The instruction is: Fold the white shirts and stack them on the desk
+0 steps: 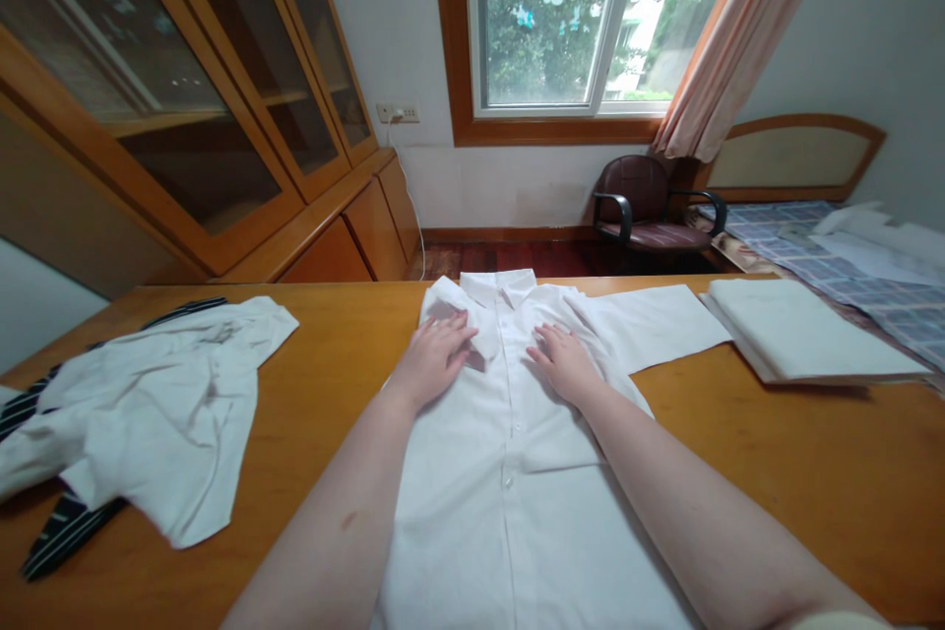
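Note:
A white button-up shirt (472, 502) lies front side up on the wooden table, its collar toward the far edge. One sleeve stretches out to the right, while the left sleeve is folded in over the chest. My left hand (437, 354) rests on that folded sleeve with its fingers spread. Flat on the right side of the chest lies my right hand (567, 362), fingers apart, close to the button line. Neither hand grips the cloth. The shirt's lower part runs out of view between my forearms.
Crumpled white and black-striped clothes (162, 413) lie on the table (325, 354) at left. A flat white stack (812, 330) sits at right. Beyond the far edge are a maroon armchair (642, 202) and a bed (827, 226); a glass-door cabinet (295, 187) stands at left.

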